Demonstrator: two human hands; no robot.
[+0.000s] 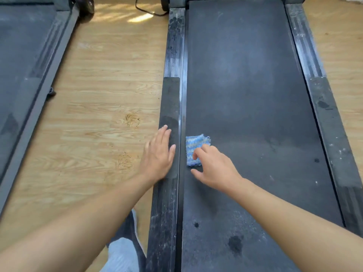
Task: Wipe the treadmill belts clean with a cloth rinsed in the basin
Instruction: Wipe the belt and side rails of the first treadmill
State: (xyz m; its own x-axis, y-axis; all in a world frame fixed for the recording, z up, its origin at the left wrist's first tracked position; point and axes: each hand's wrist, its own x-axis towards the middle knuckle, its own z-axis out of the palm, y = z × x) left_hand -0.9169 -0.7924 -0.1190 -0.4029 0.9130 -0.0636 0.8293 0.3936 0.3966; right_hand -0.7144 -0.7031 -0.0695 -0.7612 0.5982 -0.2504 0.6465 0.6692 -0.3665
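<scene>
A small blue and white knitted cloth (197, 147) lies flat on the dark treadmill belt (251, 99), close to the belt's left edge. My right hand (213, 166) hovers over the cloth's near right corner, fingers loosely curled and touching its edge. I cannot tell whether it pinches the cloth. My left hand (160, 154) rests flat, fingers straight, on the left side rail (170, 99) of the same treadmill. The belt shows dusty pale patches and a few dark wet spots near me.
A second treadmill (23, 55) lies at the left, with wooden floor (102, 95) between the two. The right side rail (324, 107) is dusty. A black cable (145, 10) crosses the floor at the top. My knee (123, 252) is at the bottom.
</scene>
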